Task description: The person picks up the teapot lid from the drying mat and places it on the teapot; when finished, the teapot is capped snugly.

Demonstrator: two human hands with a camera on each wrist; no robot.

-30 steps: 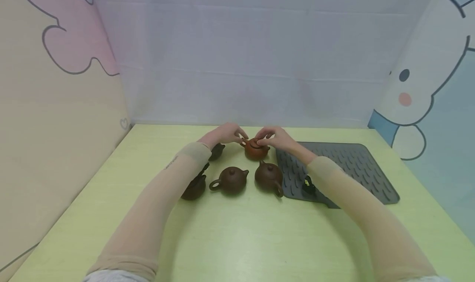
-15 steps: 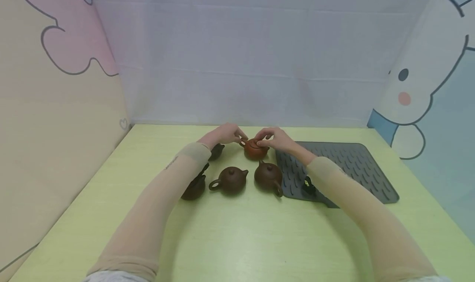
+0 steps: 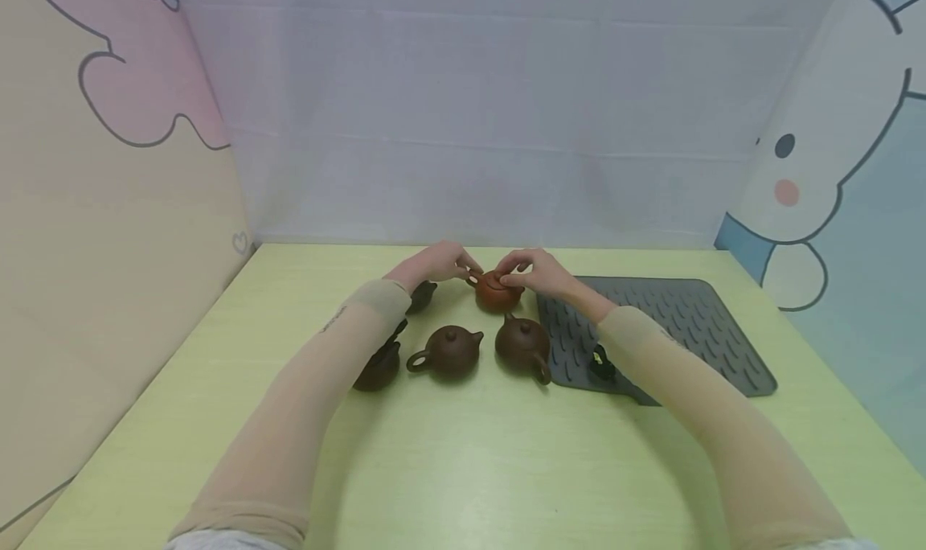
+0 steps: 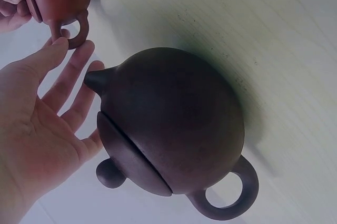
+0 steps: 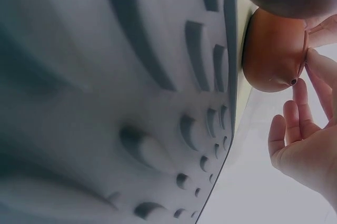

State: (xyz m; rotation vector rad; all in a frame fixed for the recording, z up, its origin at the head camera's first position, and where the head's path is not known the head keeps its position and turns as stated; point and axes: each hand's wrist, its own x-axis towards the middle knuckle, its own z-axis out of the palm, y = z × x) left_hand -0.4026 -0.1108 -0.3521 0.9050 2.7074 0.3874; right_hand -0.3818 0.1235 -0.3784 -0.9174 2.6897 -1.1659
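A small reddish-brown teapot (image 3: 497, 294) stands on the table at the far middle. My left hand (image 3: 443, 260) pinches its loop handle (image 4: 80, 33) between thumb and fingers. On top, my right hand (image 3: 537, 271) pinches the knob (image 4: 22, 8) of the lid (image 4: 32, 1), which sits on the pot's mouth. The spout (image 5: 293, 81) points to the right, beneath the right hand's fingers. A dark brown teapot (image 4: 174, 124) with its lid on fills the left wrist view, close by the left palm.
Two dark teapots, one in the middle (image 3: 452, 352) and one beside the mat (image 3: 522, 343), stand nearer me. Others (image 3: 378, 367) are partly hidden by the left arm. A grey ridged mat (image 3: 694, 325) lies at right, with a small black item (image 3: 601, 363) on it.
The dark gap under the reddish teapot's lid looks narrower than a second ago. Both hands keep their places on the handle and the knob; the other teapots have not moved.
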